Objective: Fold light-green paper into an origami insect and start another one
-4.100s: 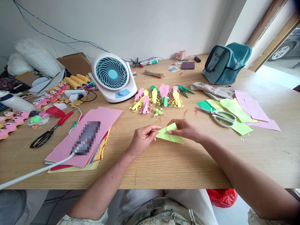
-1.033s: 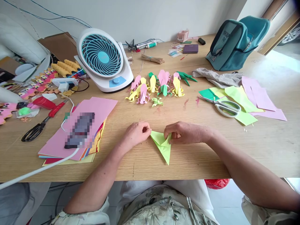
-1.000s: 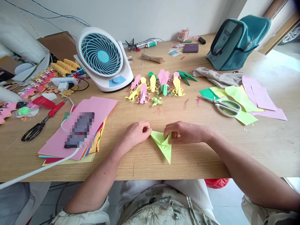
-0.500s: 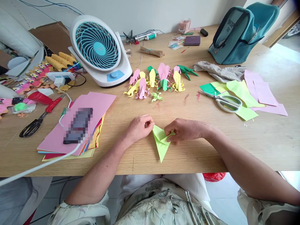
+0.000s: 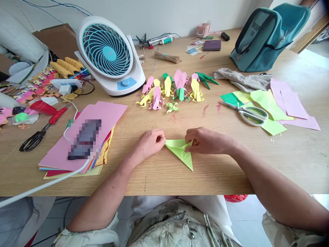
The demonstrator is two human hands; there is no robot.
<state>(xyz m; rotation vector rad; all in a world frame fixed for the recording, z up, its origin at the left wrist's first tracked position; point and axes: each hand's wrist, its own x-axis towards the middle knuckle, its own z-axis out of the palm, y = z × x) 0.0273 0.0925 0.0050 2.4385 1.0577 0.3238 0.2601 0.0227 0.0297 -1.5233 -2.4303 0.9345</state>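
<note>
A folded sheet of light green paper (image 5: 182,153) lies between my two hands near the table's front edge, its pointed tip toward me and to the right. My left hand (image 5: 151,142) is closed, pinching the paper's left corner between thumb and forefinger. At the upper right corner, the thumb and fingers of my right hand (image 5: 203,141) grip the paper, covering part of that edge. Beyond my hands stands a group of folded paper figures in pink, yellow and green (image 5: 180,84), with a small light green one (image 5: 172,107) nearest me.
To the left, a pile of coloured paper (image 5: 108,113) bears a blurred dark object (image 5: 86,137), beside red-handled scissors (image 5: 48,124). A white fan (image 5: 140,80) stands behind. White-handled scissors (image 5: 253,115) rest on paper scraps (image 5: 295,103) at right, near a teal backpack (image 5: 267,41).
The green paper has turned so that its tip points further right. My hands have moved slightly apart, both still pinching its corners. The view has shifted a little.
</note>
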